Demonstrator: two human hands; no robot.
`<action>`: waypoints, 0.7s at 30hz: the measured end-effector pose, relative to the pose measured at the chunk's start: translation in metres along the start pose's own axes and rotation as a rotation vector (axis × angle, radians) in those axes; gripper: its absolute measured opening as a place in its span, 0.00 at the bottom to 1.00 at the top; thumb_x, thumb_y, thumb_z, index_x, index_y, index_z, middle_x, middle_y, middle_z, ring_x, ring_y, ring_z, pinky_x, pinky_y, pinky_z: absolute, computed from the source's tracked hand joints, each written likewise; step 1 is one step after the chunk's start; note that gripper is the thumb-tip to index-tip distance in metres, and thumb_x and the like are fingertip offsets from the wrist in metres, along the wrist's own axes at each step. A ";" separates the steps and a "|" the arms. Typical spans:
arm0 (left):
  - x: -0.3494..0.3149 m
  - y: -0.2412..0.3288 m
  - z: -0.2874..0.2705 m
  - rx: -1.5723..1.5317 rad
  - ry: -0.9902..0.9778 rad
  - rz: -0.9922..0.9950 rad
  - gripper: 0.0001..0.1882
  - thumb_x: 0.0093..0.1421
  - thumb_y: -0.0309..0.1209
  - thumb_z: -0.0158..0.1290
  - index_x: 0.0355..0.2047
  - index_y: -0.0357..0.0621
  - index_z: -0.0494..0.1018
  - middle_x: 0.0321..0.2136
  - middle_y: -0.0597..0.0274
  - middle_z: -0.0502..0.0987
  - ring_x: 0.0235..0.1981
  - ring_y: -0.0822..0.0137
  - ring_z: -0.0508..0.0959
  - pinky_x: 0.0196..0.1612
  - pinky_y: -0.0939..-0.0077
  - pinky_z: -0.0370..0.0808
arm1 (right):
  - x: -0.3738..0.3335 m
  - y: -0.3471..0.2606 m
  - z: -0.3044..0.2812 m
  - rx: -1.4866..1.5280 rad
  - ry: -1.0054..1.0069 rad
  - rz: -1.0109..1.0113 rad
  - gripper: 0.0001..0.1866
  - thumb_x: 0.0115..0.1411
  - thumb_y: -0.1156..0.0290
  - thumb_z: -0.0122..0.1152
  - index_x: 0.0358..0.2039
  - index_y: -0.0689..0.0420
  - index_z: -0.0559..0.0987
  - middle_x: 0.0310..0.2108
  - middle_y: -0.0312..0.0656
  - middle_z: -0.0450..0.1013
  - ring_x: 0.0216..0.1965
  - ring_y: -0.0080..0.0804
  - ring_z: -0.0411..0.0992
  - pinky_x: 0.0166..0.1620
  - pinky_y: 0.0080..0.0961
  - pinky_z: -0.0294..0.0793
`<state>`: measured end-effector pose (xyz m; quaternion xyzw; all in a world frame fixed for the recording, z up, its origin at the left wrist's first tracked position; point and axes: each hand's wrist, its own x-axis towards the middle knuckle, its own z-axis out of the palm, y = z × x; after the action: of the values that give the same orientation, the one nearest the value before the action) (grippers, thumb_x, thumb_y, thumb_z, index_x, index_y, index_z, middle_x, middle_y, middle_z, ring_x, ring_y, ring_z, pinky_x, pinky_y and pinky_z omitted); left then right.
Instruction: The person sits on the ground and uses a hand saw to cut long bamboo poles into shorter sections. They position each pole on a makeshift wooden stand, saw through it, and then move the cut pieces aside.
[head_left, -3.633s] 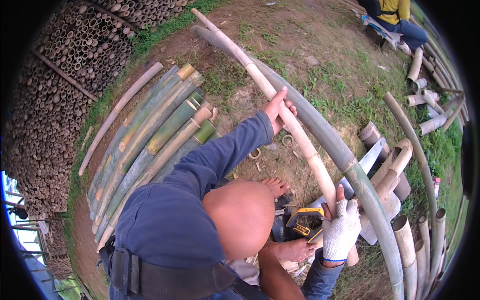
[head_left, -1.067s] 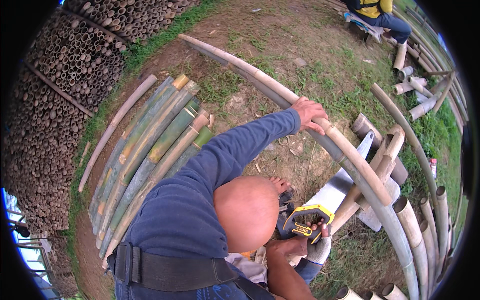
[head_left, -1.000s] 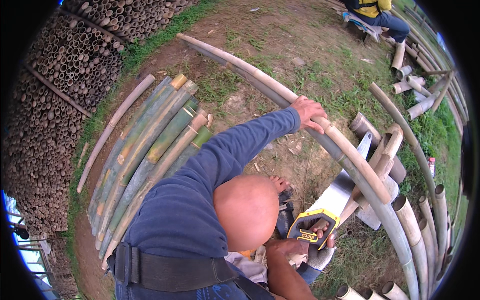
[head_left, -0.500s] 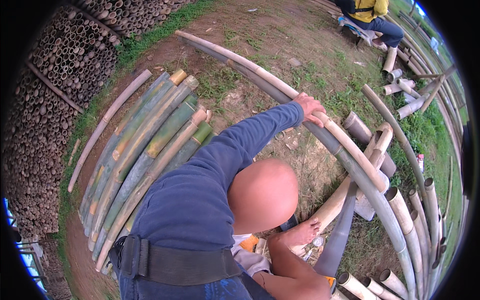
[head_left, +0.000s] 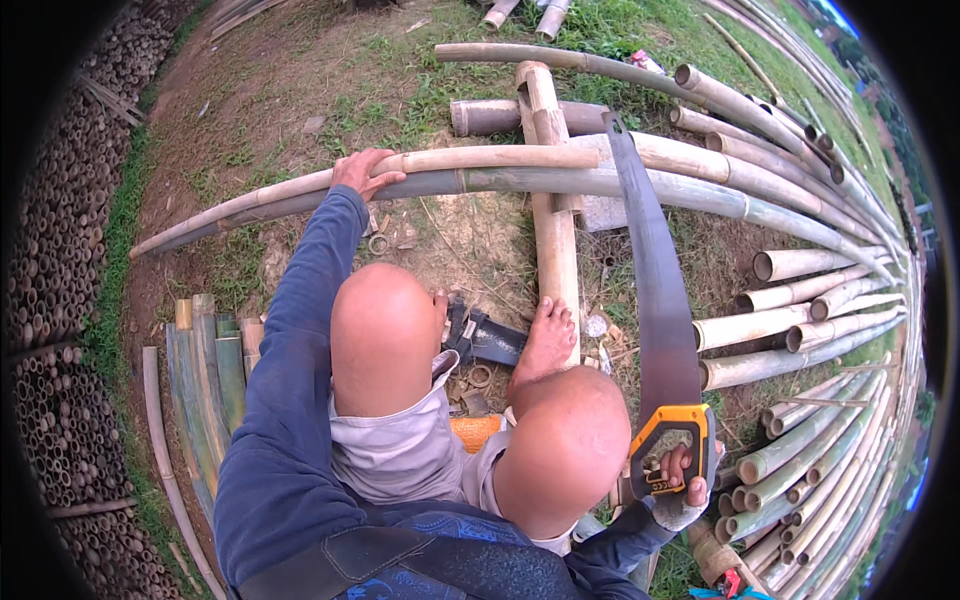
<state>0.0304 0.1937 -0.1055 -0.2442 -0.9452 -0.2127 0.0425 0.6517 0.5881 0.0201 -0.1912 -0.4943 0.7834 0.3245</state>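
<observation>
My left hand is closed over a pale, slender bamboo pole, which lies along a thicker grey-green bamboo pole. In my right hand is the yellow-and-black handle of a handsaw. Its long blade points away from me, the tip reaching across the grey-green pole, just right of the pale pole's cut end. Whether the teeth touch the bamboo I cannot tell. Both poles cross a notched bamboo beam, and my bare foot rests against its near part.
Bamboo lengths fan out on the right, with a greener pile nearer. More green poles lie at my left, beside stacked bamboo. A dark bamboo tube lies behind the poles. Offcut rings litter the ground between my feet.
My view has swung to the right, bringing my right hand and the saw handle into sight. The blade's tip now extends across the poles. My left hand keeps hold of the bamboo.
</observation>
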 end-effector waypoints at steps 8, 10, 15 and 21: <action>-0.001 0.000 0.002 0.034 0.005 0.003 0.36 0.58 0.63 0.66 0.58 0.53 0.81 0.53 0.59 0.84 0.58 0.52 0.80 0.65 0.55 0.72 | 0.131 0.107 0.093 -0.151 -0.165 0.104 0.28 0.73 0.69 0.64 0.67 0.59 0.63 0.31 0.34 0.71 0.32 0.22 0.70 0.39 0.26 0.77; -0.001 -0.002 0.004 0.043 -0.006 -0.004 0.37 0.58 0.66 0.64 0.58 0.57 0.81 0.53 0.63 0.83 0.59 0.55 0.78 0.66 0.55 0.68 | 0.141 0.113 0.104 -0.226 -0.142 0.060 0.29 0.72 0.70 0.64 0.69 0.59 0.64 0.36 0.35 0.73 0.35 0.22 0.72 0.43 0.26 0.78; -0.002 -0.003 0.006 0.061 0.028 0.039 0.35 0.59 0.62 0.65 0.57 0.53 0.82 0.53 0.61 0.83 0.57 0.53 0.80 0.64 0.55 0.71 | 0.141 0.115 0.115 -0.395 -0.142 0.060 0.30 0.70 0.71 0.67 0.68 0.61 0.66 0.52 0.41 0.72 0.48 0.25 0.73 0.54 0.29 0.77; -0.004 -0.003 0.006 0.047 0.075 0.087 0.33 0.58 0.60 0.67 0.56 0.52 0.82 0.50 0.60 0.84 0.55 0.52 0.81 0.62 0.53 0.73 | 0.139 0.120 0.127 -0.465 -0.171 0.012 0.29 0.68 0.74 0.67 0.67 0.61 0.68 0.59 0.45 0.71 0.60 0.31 0.70 0.64 0.33 0.71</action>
<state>0.0324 0.1920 -0.1127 -0.2759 -0.9361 -0.1972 0.0930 0.4350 0.5667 -0.0296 -0.1968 -0.6856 0.6640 0.2243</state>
